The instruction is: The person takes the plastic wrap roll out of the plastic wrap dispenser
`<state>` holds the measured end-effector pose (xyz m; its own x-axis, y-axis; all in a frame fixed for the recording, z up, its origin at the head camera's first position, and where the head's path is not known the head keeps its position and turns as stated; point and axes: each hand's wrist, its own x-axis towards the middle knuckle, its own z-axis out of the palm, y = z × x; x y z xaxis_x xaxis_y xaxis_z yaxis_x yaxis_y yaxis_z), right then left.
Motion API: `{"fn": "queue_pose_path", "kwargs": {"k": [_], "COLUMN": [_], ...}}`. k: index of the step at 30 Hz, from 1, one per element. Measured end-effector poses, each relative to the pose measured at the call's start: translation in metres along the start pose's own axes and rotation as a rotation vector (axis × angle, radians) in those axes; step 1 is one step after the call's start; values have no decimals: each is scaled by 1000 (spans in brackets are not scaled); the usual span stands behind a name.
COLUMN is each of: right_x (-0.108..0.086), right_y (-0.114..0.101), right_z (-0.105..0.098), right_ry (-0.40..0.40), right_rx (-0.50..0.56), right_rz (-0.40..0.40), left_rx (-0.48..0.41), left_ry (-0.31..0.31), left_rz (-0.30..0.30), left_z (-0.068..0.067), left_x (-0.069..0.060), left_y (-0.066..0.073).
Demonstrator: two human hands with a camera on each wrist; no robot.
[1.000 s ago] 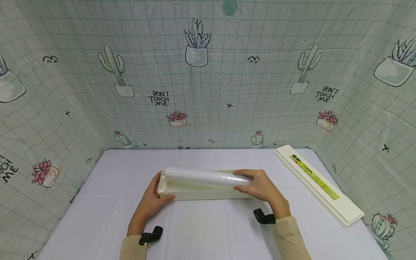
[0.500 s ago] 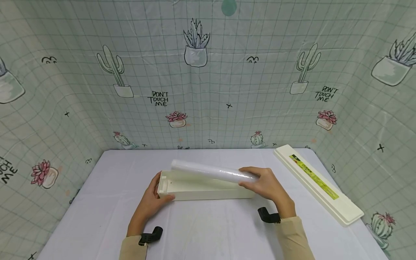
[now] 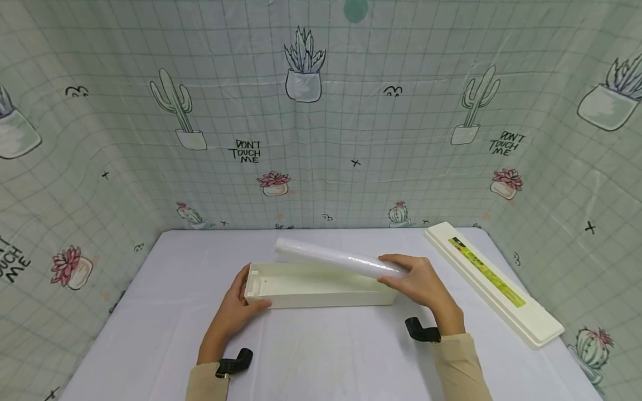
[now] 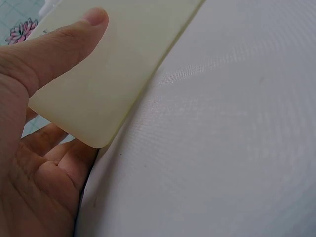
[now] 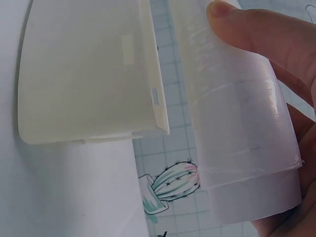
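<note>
A roll of plastic wrap (image 3: 331, 257) slants above the long cream box (image 3: 321, 299), its left end higher and farther back. My right hand (image 3: 423, 281) grips the roll near its right end, thumb on one side and fingers round the other. In the right wrist view the roll's core (image 5: 254, 197) sticks out past the film, apart from the box. The box stands lidless on the table, and its visible interior holds nothing. My left hand (image 3: 236, 306) holds the box's left end, with the thumb (image 4: 79, 42) on the front wall and the fingers round the end, partly hidden.
The box's long lid (image 3: 494, 284), with a yellow-green label, lies slanting at the table's right side. A white cloth covers the table (image 3: 311, 356). Behind and at both sides hangs a grid-patterned curtain (image 3: 321, 133) printed with cacti.
The roll has risen out of the box and moved right and back, carried by my right hand. My left hand and the box have stayed in place.
</note>
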<state>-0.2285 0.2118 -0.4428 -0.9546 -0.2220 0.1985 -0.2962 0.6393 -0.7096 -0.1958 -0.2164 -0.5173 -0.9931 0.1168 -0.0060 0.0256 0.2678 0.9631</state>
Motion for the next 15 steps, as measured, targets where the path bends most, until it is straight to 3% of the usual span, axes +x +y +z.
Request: {"fn": "queue_pose_path", "kwargs": {"k": [15], "right_x": [1], "right_y": [7], "right_z": [-6], "right_ry": [59], "right_rx": [-9], "right_rz": [10], "left_rx": [4], "left_ry": [-11], "left_rz": [-7], "left_z": [-2], "left_x": [1], "left_y": [1]}}
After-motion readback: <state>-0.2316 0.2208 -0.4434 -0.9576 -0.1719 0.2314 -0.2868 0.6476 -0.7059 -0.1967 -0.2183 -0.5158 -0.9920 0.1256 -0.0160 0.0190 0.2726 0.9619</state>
